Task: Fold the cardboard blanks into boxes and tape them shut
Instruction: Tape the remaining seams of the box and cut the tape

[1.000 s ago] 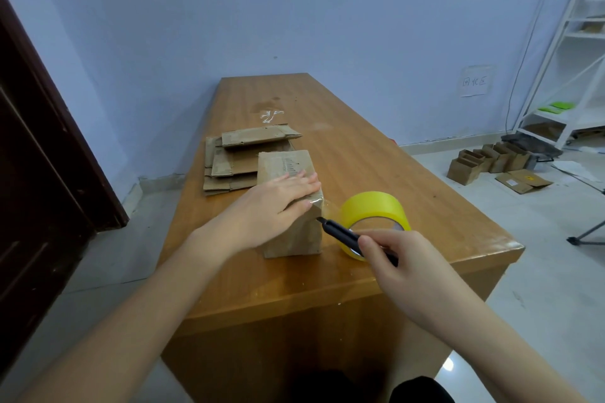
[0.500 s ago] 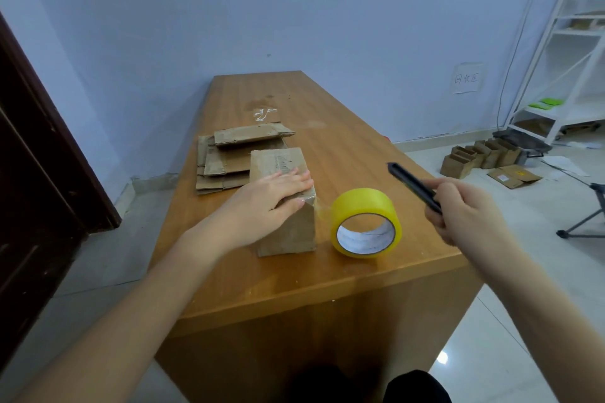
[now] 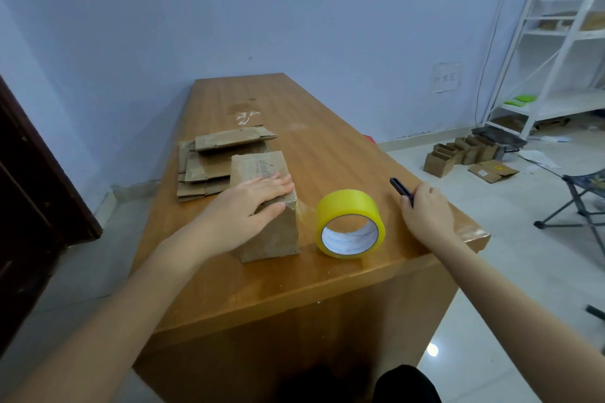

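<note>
Head view: left hand (image 3: 248,203) flat atop taped box (image 3: 268,206).

In the frame's centre, bare table (image 3: 330,154) lies open beyond the tape roll (image 3: 349,222), while the box (image 3: 266,206) and flat blanks (image 3: 212,167) block the left side.

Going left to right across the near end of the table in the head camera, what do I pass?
Left hand flat on the folded cardboard box → yellow tape roll standing on edge → right hand gripping a black cutter at the table's right edge.
</note>
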{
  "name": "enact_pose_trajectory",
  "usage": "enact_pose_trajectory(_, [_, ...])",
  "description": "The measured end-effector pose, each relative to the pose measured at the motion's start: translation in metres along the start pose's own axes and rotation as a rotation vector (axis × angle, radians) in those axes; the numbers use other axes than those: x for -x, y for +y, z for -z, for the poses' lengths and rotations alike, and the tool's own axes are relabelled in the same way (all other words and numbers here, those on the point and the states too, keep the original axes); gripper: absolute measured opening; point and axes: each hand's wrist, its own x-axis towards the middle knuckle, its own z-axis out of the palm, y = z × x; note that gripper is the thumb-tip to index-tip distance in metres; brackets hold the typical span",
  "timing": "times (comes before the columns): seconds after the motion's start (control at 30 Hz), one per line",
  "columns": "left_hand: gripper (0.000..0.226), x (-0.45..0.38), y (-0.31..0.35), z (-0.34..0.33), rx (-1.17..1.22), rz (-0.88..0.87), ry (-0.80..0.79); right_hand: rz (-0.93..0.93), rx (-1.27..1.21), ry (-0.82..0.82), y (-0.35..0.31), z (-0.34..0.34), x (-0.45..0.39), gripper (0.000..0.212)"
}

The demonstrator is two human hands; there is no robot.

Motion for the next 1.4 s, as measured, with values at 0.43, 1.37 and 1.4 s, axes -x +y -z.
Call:
enact_pose_trajectory(0.43, [0.041,0.000,0.001,-0.001,0.008,0.001,0.012,0.276,-0.121,-0.089,-0.055,0.037,-0.003,0.041])
enact_pose_trajectory(1.37, [0.042,0.001,0.002,0.000,-0.032,0.020,0.000,0.603,0.055,-0.661,-0.102,0.068,0.020,0.008])
enact_pose_trajectory(1.4, [0.042,0.001,0.002,0.000,-0.033,0.020,0.000,0.586,0.054,-0.628,-0.098,0.067,0.019,0.007])
